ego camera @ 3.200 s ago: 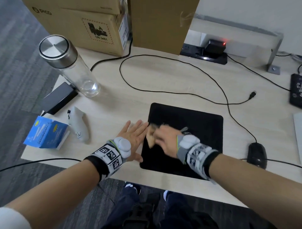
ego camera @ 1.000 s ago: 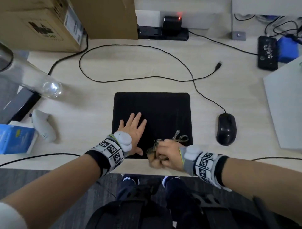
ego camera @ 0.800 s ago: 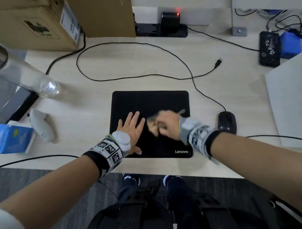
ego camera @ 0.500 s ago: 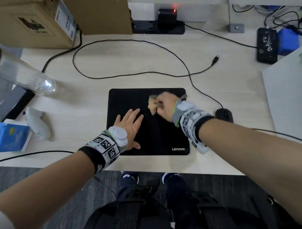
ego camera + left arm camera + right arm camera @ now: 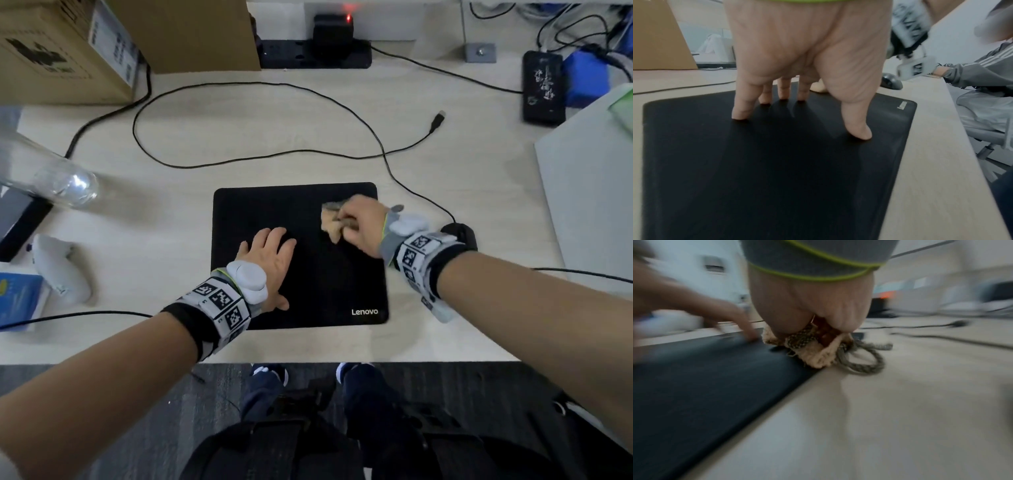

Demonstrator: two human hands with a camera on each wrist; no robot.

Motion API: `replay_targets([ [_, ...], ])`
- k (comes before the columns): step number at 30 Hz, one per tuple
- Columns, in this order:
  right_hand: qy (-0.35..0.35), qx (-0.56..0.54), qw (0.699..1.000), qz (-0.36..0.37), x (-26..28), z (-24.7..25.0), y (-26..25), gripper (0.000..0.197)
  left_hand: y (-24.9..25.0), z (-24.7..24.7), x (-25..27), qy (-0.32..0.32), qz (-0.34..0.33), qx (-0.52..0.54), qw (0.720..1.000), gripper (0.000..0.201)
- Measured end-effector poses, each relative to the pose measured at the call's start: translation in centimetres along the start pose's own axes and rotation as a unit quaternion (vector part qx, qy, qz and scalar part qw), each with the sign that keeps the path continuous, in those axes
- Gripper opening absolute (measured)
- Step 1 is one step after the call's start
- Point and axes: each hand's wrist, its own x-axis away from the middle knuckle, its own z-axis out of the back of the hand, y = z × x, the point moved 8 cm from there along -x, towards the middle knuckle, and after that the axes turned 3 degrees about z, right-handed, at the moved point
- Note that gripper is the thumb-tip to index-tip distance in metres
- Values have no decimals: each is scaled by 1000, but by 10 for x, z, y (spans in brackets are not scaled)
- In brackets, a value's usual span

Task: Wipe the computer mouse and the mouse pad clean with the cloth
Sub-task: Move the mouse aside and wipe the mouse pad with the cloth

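A black Lenovo mouse pad [image 5: 274,212] lies on the light wooden desk. My left hand [image 5: 270,253] presses flat on the pad's left half, fingers spread and straight [image 5: 740,112]. My right hand [image 5: 359,222] grips a bunched beige cloth [image 5: 330,222] against the pad's far right corner. In the right wrist view the cloth [image 5: 818,356] sits at the pad's right edge [image 5: 715,386] with a grey cord loop [image 5: 865,363] trailing onto the desk. The black wired mouse [image 5: 460,233] rests on the desk just right of the pad, partly hidden behind my right wrist.
The mouse cable [image 5: 239,161] loops across the desk behind the pad. A clear bottle [image 5: 51,174], a white controller [image 5: 61,270] and a blue box [image 5: 17,298] stand at the left. Cardboard boxes [image 5: 68,51] and a power strip [image 5: 315,54] line the back. A grey panel [image 5: 589,205] lies right.
My right hand has swept the cloth from the pad's near edge up to its far right corner. The left hand has stayed pressed on the pad.
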Motion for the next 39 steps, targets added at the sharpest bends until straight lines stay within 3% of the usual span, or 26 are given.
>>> replay_targets([
  [2,20,22,996,-78,-15,17,26,21,6,4,-3,10,-8,8,1000,110],
  [4,19,22,995,-96,-14,16,25,23,12,9,-6,22,-13,15,1000,110],
  [8,21,-25,999,-1,45,-17,-10,16,33,9,-12,14,-28,0,999,109],
  [10,-31,-18,997,62,90,-39,-30,19,36,6,-12,9,-24,-9,1000,108],
  [12,-128,-19,986,102,124,-60,-46,21,36,2,-12,3,-21,-12,1000,109],
  [14,-190,-12,975,115,132,-66,-46,17,37,3,-11,2,-21,-14,1000,110],
  [17,-166,-16,978,127,96,-48,-36,14,37,9,-13,14,-18,-15,1000,109],
  [19,-91,-25,990,106,60,-25,-21,18,37,10,-13,21,-18,-13,1000,109],
  [23,11,-36,999,-15,-2,32,16,18,38,5,-12,21,-15,-8,1000,109],
  [25,22,-16,997,-67,-28,51,26,21,37,4,-11,23,-10,-3,1000,109],
  [28,-15,4,991,-130,-37,41,44,23,37,4,-13,30,-9,1,1000,110],
  [30,-30,-9,995,-90,-15,20,36,23,37,4,-13,30,-11,3,999,110],
  [33,-62,-22,997,28,50,-16,-3,21,38,1,-13,30,-11,7,999,109],
  [36,-167,-5,983,79,104,-48,-32,21,38,3,-12,28,-12,12,999,110],
  [39,-228,16,967,113,104,-49,-37,21,36,3,-12,27,-16,15,999,110],
])
